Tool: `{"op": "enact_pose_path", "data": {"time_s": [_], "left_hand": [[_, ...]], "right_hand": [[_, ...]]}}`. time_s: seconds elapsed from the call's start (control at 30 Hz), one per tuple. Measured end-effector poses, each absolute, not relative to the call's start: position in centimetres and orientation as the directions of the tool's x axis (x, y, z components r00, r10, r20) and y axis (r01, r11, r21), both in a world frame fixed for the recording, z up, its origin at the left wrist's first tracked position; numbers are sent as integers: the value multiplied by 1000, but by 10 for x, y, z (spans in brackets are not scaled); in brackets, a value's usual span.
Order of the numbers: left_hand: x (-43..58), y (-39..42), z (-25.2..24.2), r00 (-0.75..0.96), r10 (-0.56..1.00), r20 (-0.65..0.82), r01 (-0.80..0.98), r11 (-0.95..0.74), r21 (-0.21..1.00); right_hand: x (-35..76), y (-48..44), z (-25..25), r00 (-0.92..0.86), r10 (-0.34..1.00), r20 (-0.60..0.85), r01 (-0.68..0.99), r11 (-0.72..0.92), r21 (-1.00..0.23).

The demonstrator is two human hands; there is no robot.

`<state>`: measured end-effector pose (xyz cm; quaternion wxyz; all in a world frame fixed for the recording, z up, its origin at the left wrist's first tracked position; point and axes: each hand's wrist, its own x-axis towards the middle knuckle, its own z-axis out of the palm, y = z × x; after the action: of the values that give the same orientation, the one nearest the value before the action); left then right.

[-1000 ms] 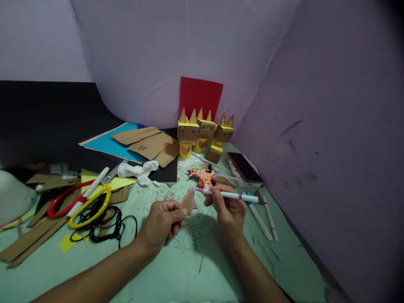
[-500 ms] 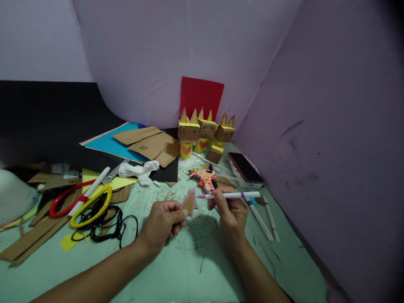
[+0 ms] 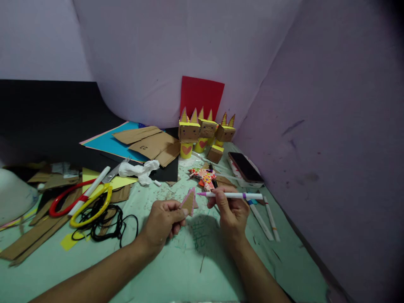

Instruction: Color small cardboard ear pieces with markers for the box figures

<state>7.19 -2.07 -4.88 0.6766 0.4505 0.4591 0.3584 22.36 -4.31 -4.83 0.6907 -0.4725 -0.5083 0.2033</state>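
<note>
My left hand [image 3: 166, 223] pinches a small cardboard triangle [image 3: 188, 203] whose edges are coloured purple-pink. Part of another cardboard piece shows behind it, mostly hidden. Between the thumb and fingers of my right hand [image 3: 232, 214] lies a white felt-tip pen [image 3: 232, 195] with a purple tip. That tip points left, just beside the triangle's upper right edge, with a slight gap. Beyond both hands stand cardboard box-headed figures [image 3: 189, 133] with yellow bodies, red hearts and pointed ears edged in colour.
Left lie scissors [image 3: 91, 206] with red and yellow handles, tangled black cord [image 3: 116, 227], cardboard strips [image 3: 41, 231] and crumpled white tissue [image 3: 140, 170]. A phone [image 3: 244, 166] and more pens [image 3: 260, 221] lie right. A small cardboard box [image 3: 215, 154] sits before the figures. Behind them stands red card [image 3: 202, 94].
The pen in my right hand has shifted slightly to the right and its tip has dipped a little. My left hand and the triangle have barely moved.
</note>
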Motion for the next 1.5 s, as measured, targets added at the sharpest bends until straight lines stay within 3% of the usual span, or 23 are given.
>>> {"op": "enact_pose_path", "data": {"time_s": [0.27,0.93,1.5], "left_hand": [[72,-21,-50,325,894,-308,-69,347,935],[72,-19,-50,304,903,-304,-68,339,938],[71,-19,-48,272,911,-309,-93,344,934]], "right_hand": [[224,-44,-50,369,766,527,254,462,-850],[224,-43,-53,383,758,528,198,491,-848],[221,-46,-54,265,817,512,212,468,-858]]}}
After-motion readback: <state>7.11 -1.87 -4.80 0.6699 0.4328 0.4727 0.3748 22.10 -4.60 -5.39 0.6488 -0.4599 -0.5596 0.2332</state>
